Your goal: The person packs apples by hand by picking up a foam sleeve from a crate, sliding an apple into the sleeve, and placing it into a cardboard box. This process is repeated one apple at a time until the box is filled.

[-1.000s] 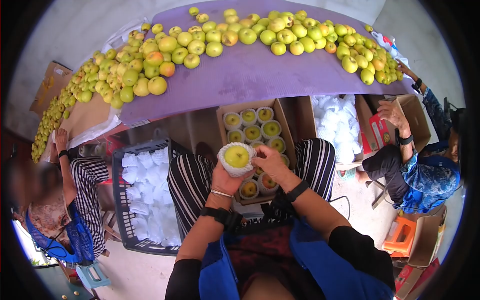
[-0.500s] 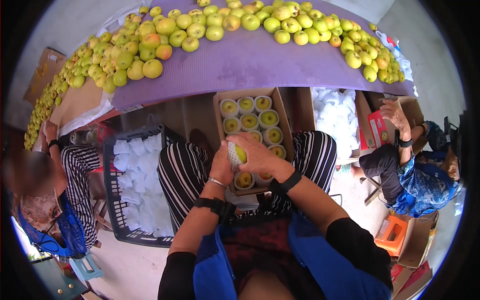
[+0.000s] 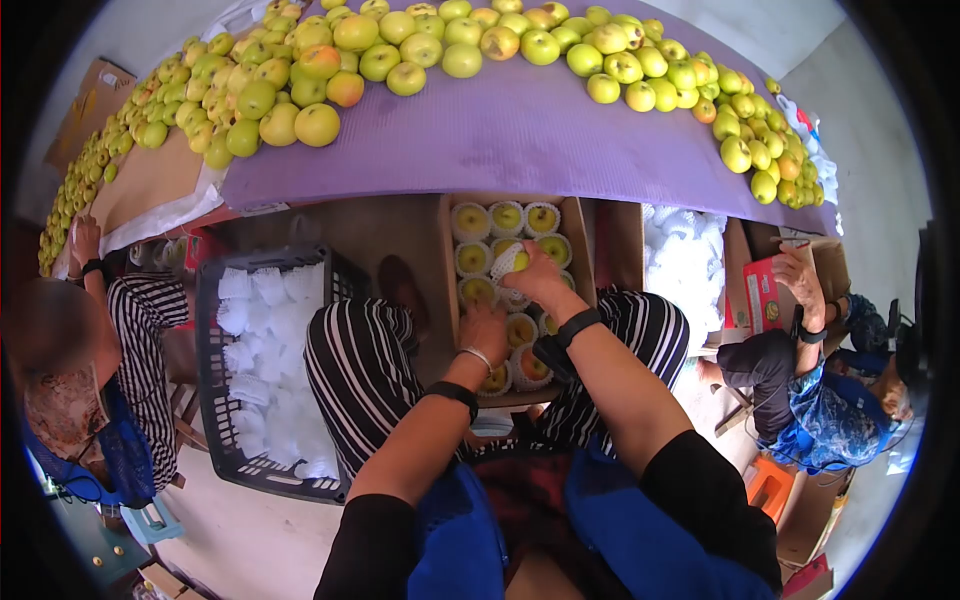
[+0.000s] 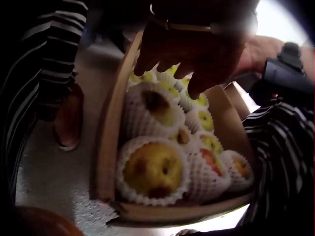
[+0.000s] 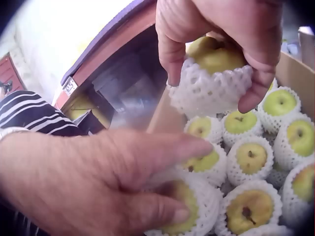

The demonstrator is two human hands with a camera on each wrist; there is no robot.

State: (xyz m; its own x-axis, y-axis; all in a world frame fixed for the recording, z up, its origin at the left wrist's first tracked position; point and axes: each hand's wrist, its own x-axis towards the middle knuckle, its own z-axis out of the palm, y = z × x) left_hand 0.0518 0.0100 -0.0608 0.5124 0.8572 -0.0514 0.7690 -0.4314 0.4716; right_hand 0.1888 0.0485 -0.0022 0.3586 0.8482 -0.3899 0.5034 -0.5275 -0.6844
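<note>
A cardboard box (image 3: 584, 262) holds rows of yellow-green apples in white foam nets. Above them the right hand (image 3: 545, 277) grips one netted apple (image 3: 511, 262); in the right wrist view thumb and fingers pinch this apple (image 5: 214, 83) from both sides, clear of those below. The left hand (image 3: 484, 332) reaches into the box's left side. In the right wrist view the left hand (image 5: 108, 177) lies with thumb and finger on a netted apple (image 5: 183, 206) in the box. Fingers of the left hand (image 4: 197, 54) point down over the apples in the left wrist view.
Many loose apples (image 3: 355, 33) lie on the purple-covered table (image 3: 470, 140). A dark crate (image 3: 225, 440) of foam nets stands left of the knees, and a box of nets (image 3: 682, 270) stands to the right. Two other people sit at either side.
Both hands have moved from above the lap into the box. The netted apple, earlier held between both hands, is now in the right hand alone; the left hand has let go of it.
</note>
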